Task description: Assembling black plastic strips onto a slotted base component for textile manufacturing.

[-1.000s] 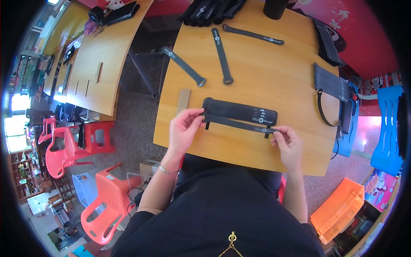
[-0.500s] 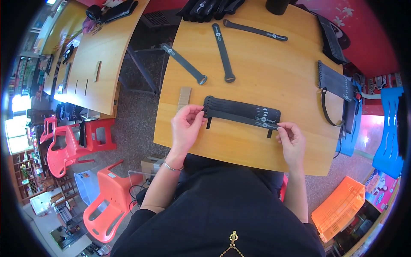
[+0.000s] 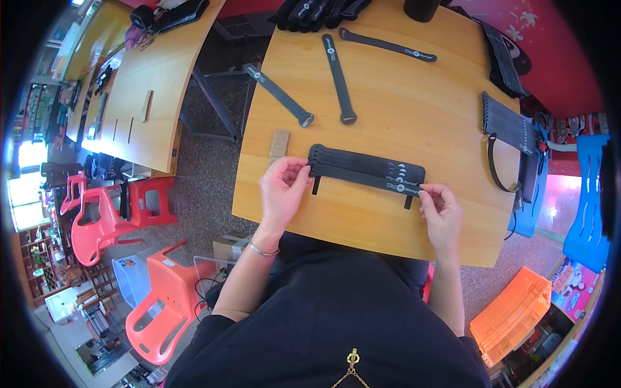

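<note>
Both my hands pinch one black hook-and-loop strap point(image 3: 362, 178), stretched sideways near the front edge of the table. My left hand point(image 3: 283, 189) is closed on its looped end. My right hand point(image 3: 442, 211) is closed on its other end, by a pale printed mark. Just behind it lies a row of overlapping black straps point(image 3: 362, 159), and the held strap partly covers the nearest of them. Two narrow dark strips stick out toward me from under the row, a left strip point(image 3: 315, 186) and a right strip point(image 3: 408, 202).
Three loose straps lie farther back: a left one point(image 3: 279, 95), a middle one point(image 3: 338, 77) and a far one point(image 3: 388, 45). A tan block point(image 3: 279, 145) sits beside my left hand. Bundled straps point(image 3: 508, 123) are at the table's right edge, more black straps point(image 3: 314, 14) at the back.
The held strap has shifted slightly away from me, now covering more of the printed mark on the strap behind. Both hands keep their pinch and have barely moved.
</note>
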### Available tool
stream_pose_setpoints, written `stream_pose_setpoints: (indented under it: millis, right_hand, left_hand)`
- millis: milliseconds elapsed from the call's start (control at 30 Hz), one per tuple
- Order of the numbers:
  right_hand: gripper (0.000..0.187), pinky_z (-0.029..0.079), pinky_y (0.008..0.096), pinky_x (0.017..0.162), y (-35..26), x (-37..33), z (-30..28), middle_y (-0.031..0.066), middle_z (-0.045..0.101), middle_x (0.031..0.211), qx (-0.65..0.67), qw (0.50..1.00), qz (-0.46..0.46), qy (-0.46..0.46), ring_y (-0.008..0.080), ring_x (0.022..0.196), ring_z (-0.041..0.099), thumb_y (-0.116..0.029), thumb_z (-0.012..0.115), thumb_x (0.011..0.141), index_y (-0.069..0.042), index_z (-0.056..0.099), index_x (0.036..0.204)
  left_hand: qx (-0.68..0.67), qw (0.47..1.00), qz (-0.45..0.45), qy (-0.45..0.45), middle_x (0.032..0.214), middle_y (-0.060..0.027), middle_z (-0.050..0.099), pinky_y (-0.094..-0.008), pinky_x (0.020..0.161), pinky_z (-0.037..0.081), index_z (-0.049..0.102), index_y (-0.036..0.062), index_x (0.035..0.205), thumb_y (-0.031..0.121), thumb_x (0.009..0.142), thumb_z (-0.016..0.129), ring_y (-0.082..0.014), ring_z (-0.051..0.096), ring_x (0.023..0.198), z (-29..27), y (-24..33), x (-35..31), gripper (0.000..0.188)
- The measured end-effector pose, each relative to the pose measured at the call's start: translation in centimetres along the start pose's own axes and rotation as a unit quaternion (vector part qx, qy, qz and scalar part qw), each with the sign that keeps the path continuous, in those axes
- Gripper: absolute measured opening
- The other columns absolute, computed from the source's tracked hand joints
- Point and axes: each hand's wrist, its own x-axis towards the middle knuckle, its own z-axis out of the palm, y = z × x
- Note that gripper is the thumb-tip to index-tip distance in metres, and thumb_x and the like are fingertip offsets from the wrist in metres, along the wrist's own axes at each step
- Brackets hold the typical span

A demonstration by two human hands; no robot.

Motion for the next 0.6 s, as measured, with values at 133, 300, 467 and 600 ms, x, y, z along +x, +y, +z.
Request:
stream_pose_setpoints:
  millis: [133,300,467,600]
  right_hand:
    - [0.009,0.044,0.0171,0.055,-0.06,0.09,0.11,-0.0024,0.059,0.075,-0.008,1.0,0.003,0.005,0.0016,0.062,0.051,-0.002,0.062,0.085,-0.001,0.061,0.094]
    - [0.008,0.042,0.0166,0.054,0.12,0.22,0.02,-0.0029,0.059,0.075,0.002,1.0,0.005,0.006,0.0011,0.061,0.05,-0.002,0.062,0.085,-0.001,0.061,0.093]
    - [0.008,0.041,0.0158,0.054,0.26,0.31,0.07,-0.0034,0.058,0.074,0.005,1.0,0.005,0.006,0.0005,0.061,0.049,-0.002,0.062,0.085,-0.001,0.061,0.093]
    - [0.008,0.04,0.0156,0.053,0.1,0.26,0.15,-0.0037,0.058,0.074,-0.002,1.0,0.006,0.011,0.0004,0.061,0.049,-0.002,0.062,0.085,-0.001,0.061,0.093]
  left_hand:
    - [0.008,1.0,-0.004,0.001,0.076,-0.0043,0.062,-0.0199,0.061,0.053,0.06,-0.0045,0.09,-0.003,0.083,0.061,-0.0069,0.06,0.065,0.09,0.16,0.05,0.008]
    - [0.018,1.0,-0.004,0.004,0.075,-0.0043,0.062,-0.0195,0.059,0.052,0.061,-0.0042,0.089,-0.002,0.082,0.062,-0.0076,0.06,0.063,0.13,0.13,0.07,0.007]
    - [0.014,1.0,-0.009,0.008,0.075,-0.0045,0.062,-0.0192,0.058,0.051,0.061,-0.0039,0.089,-0.002,0.082,0.062,-0.0077,0.06,0.063,0.17,-0.01,0.11,0.007]
    - [0.012,1.0,-0.006,0.014,0.074,-0.0046,0.062,-0.019,0.057,0.05,0.061,-0.0038,0.088,-0.002,0.082,0.062,-0.0075,0.06,0.063,0.24,-0.09,0.11,0.007]
